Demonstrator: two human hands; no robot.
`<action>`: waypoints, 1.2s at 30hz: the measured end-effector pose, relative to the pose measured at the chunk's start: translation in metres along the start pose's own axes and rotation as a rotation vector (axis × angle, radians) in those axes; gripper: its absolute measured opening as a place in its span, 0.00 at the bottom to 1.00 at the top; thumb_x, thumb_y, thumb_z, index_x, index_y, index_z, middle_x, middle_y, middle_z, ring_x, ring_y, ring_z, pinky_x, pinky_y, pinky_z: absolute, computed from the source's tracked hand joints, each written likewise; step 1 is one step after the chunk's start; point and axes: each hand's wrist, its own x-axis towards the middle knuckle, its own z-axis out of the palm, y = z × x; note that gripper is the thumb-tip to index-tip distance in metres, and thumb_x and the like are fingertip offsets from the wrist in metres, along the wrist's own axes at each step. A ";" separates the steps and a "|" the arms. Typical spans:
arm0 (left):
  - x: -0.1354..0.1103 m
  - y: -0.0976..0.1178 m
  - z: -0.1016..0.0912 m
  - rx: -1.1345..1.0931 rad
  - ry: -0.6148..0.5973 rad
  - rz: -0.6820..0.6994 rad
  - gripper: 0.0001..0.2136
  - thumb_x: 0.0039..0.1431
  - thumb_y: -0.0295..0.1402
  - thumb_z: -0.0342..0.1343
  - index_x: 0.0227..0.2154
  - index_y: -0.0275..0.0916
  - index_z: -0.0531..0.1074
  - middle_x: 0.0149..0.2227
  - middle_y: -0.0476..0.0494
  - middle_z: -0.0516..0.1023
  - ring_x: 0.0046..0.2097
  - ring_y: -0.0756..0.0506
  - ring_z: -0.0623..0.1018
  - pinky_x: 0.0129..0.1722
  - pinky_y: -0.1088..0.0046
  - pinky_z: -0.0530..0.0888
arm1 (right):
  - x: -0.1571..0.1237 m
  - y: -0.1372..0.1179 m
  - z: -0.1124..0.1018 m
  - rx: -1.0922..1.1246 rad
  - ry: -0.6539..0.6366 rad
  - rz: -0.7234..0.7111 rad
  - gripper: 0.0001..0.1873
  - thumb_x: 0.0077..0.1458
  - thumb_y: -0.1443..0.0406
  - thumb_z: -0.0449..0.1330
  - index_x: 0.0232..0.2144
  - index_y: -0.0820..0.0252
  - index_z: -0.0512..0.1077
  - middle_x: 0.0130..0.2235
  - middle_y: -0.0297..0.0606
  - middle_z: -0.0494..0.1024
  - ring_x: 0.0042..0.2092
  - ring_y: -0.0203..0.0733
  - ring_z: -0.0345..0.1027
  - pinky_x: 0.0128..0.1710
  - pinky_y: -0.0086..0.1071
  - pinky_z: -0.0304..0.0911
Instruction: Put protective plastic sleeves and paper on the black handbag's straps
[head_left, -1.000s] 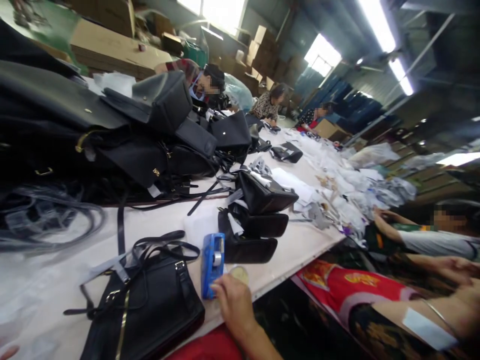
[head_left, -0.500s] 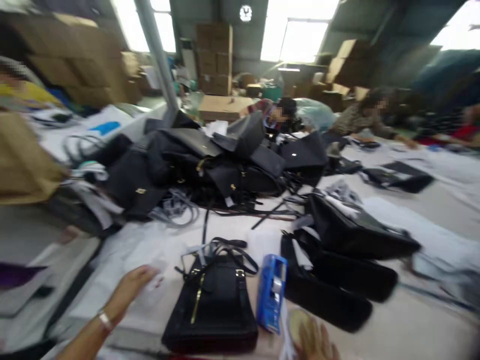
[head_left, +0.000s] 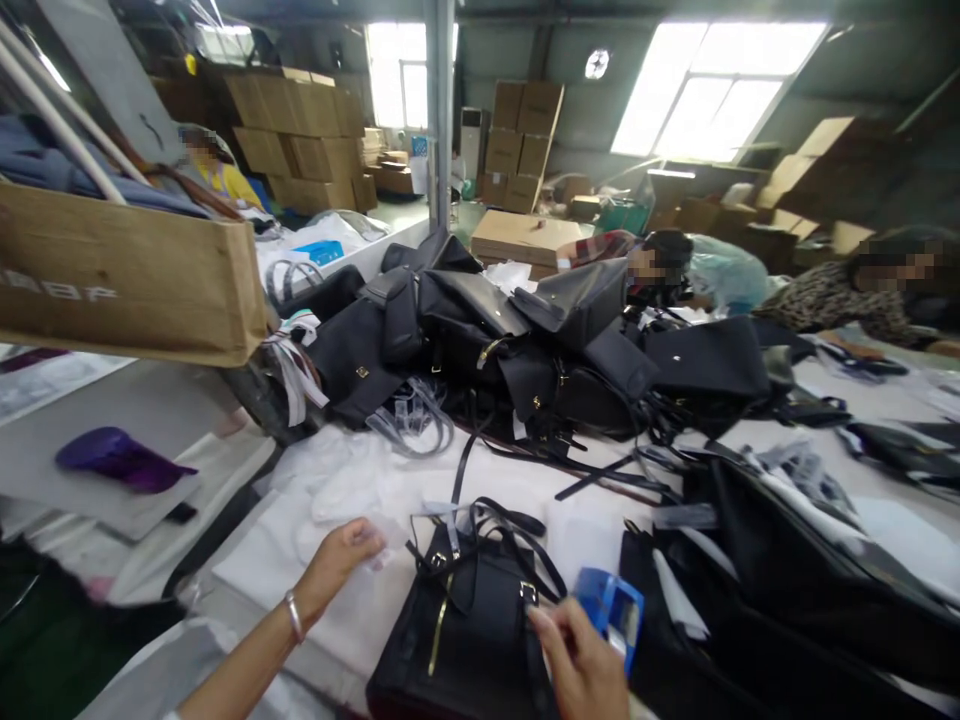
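A black leather backpack (head_left: 480, 625) with a gold zip, buckles and thin straps lies on the table before me. My left hand (head_left: 341, 560), a silver bangle at its wrist, pinches a piece of clear plastic film (head_left: 379, 540) left of the backpack. Over the backpack's right side, beside a strap buckle, is my right hand (head_left: 585, 655). Its fingers are curled closed, and whatever they hold is too small or hidden. Just behind this hand stands a blue tape dispenser (head_left: 622, 610), partly covered by it.
Black bags (head_left: 480, 330) are heaped across the table's middle; more black bags (head_left: 810, 580) lie at right. A brown paper bag (head_left: 135, 280) stands at left, above a purple item (head_left: 124, 458). White sheets (head_left: 322, 480) cover the left side. Several people work beyond.
My right hand has moved from the table at lower right to the backpack's buckle, and its fingers have closed. My left hand still pinches the film. The view has turned left.
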 end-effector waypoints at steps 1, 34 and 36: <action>0.003 -0.001 0.001 0.005 -0.006 0.007 0.15 0.49 0.44 0.61 0.28 0.36 0.71 0.28 0.49 0.75 0.30 0.47 0.73 0.31 0.73 0.67 | 0.011 -0.022 0.018 0.026 -0.054 -0.032 0.22 0.60 0.48 0.48 0.21 0.54 0.63 0.20 0.31 0.67 0.24 0.39 0.63 0.26 0.30 0.57; -0.016 -0.013 -0.013 0.230 -0.253 0.031 0.11 0.51 0.38 0.61 0.37 0.39 0.75 0.36 0.48 0.76 0.38 0.45 0.71 0.40 0.74 0.66 | 0.034 -0.080 0.146 0.651 -0.661 0.220 0.11 0.56 0.58 0.57 0.29 0.59 0.64 0.25 0.29 0.67 0.27 0.34 0.60 0.26 0.25 0.55; -0.017 -0.020 -0.005 0.164 -0.312 -0.031 0.10 0.54 0.38 0.56 0.25 0.37 0.70 0.26 0.51 0.70 0.31 0.47 0.69 0.33 0.75 0.64 | 0.035 -0.080 0.142 0.640 -0.632 0.222 0.12 0.55 0.57 0.58 0.29 0.59 0.65 0.26 0.29 0.67 0.27 0.34 0.61 0.26 0.25 0.56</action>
